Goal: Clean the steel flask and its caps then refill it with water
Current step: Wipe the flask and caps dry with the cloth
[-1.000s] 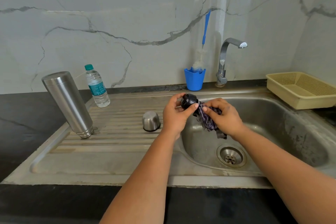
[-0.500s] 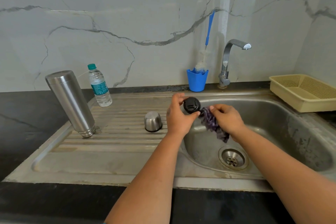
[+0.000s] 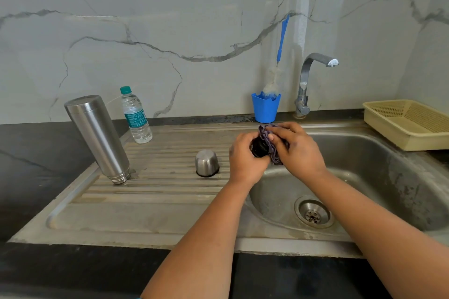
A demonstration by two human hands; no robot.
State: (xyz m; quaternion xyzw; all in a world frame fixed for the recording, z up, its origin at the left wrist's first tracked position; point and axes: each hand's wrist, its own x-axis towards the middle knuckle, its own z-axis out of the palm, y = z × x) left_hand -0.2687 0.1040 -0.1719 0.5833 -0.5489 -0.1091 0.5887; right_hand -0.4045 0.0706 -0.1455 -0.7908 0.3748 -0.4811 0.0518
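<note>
Left hand [image 3: 245, 158] has its fingers curled round the black inner cap [image 3: 259, 147], gripping it just over the near-left edge of the sink basin [image 3: 379, 165], and the right hand [image 3: 297, 150] is bunched around a purple cloth [image 3: 273, 145], pressing it against the cap. So both hands are clenched on something, nothing loose. One steel flask [image 3: 98, 138] stands mouth-down and tilted on the draining board [image 3: 155, 192], one steel outer cap [image 3: 206, 162] sits upside down near it, so two caps total. One plastic water bottle [image 3: 136, 115] with water in it stands at the back of the board. One blue cup [image 3: 265, 108] holds a bottle brush [image 3: 279, 56], next to the tap [image 3: 308, 80], and one beige basket [image 3: 410, 126] sits on the dark worktop [image 3: 36, 153] at the right
</note>
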